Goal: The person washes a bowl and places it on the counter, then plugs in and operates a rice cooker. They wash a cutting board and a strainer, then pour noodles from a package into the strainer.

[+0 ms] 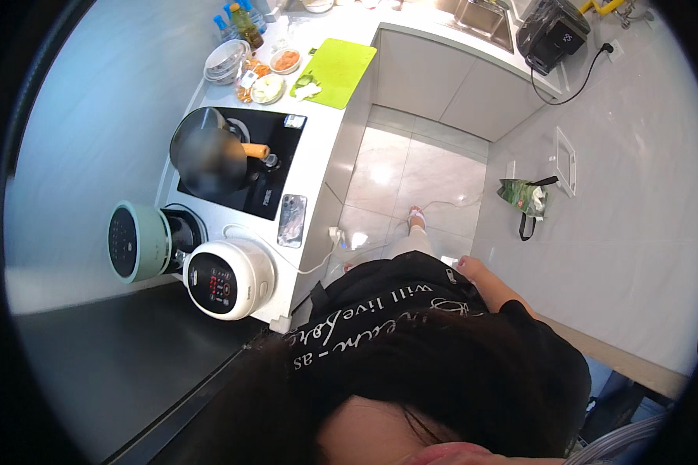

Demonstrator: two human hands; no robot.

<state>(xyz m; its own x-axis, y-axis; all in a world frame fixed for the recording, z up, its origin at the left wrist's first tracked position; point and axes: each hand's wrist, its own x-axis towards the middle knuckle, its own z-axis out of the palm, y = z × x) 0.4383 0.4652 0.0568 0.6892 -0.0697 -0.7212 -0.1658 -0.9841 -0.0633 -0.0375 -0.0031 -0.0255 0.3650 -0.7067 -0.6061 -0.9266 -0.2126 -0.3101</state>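
Note:
Low at my side, my right hand (470,268) hangs by the hem of my black apron (401,285). A small white item (450,261) shows at its fingers; whether I grip it cannot be told. My left hand is out of view. On the counter to my left, a dark pan (212,168) with a wooden handle (256,150) sits on the black cooktop (267,168), a glass lid (195,125) behind it. A smartphone (292,221) lies at the counter's front edge. Nearer to me stands a white rice cooker (230,279) with a lit display.
Beside the cooker is a green-topped appliance (139,241). Farther along lie a green cutting board (343,70), a bowl of pale slices (267,89), a bowl of orange food (285,60) and several bottles (243,26). A cord (320,268) hangs down the counter front; a bag (523,197) hangs at right.

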